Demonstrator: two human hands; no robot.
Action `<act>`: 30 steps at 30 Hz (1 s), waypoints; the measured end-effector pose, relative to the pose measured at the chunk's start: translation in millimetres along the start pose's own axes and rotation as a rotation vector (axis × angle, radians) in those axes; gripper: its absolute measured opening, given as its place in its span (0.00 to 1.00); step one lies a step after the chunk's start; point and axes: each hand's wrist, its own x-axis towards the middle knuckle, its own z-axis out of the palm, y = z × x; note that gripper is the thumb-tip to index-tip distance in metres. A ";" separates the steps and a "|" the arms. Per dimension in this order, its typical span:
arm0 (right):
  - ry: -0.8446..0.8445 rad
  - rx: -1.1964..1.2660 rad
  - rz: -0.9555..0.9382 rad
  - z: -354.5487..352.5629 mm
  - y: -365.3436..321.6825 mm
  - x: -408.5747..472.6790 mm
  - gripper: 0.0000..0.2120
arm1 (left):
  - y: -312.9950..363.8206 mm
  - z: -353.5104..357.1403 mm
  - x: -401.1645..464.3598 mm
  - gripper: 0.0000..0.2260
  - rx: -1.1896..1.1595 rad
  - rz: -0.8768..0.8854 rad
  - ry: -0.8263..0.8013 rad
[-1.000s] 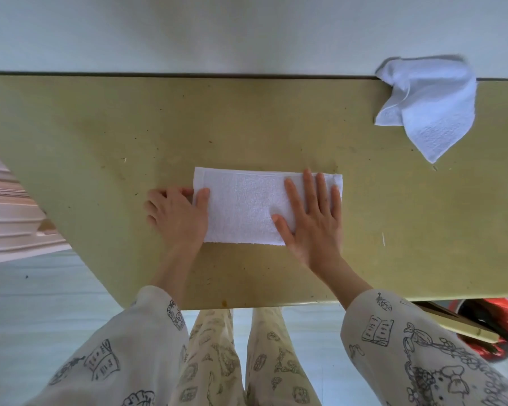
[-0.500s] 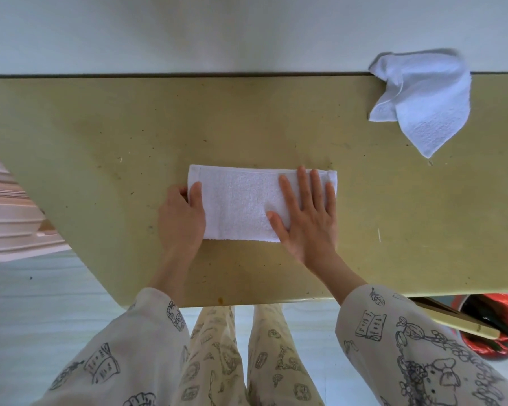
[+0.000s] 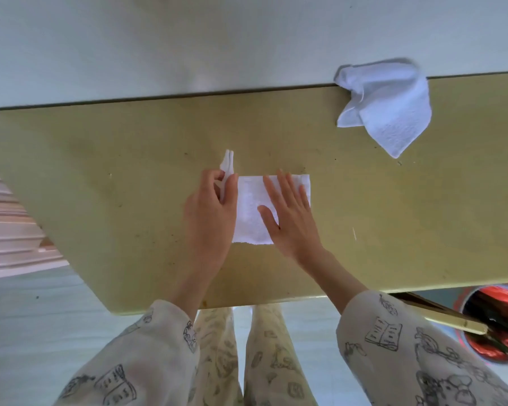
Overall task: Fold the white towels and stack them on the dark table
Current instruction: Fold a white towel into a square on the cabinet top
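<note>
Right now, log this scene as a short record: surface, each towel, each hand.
surface: olive-yellow flat tabletop
towel in work: white terry towel folded to a rectangle, flat at the table's middle, its left end lifted
left hand: fingers pinch the lifted left end
right hand: fingers straight, pressing the towel's right half flat
second towel: crumpled white terry towel, far right, at the table's far edge, untouched
stack: none visible yet

Terry-cloth towel (image 3: 248, 212), matt table (image 3: 129, 159)
</note>
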 end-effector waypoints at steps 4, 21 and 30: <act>0.135 0.736 0.271 -12.7 -24.6 -6.0 0.17 | 10.2 17.6 0.7 0.09 -0.005 0.010 -0.013; 0.097 1.200 0.352 54.5 -78.3 19.0 0.28 | -4.7 -0.2 12.7 0.04 -0.028 -0.049 0.017; 0.262 1.643 0.543 1.0 -43.1 20.6 0.15 | 2.4 3.6 5.9 0.05 -0.045 0.016 -0.040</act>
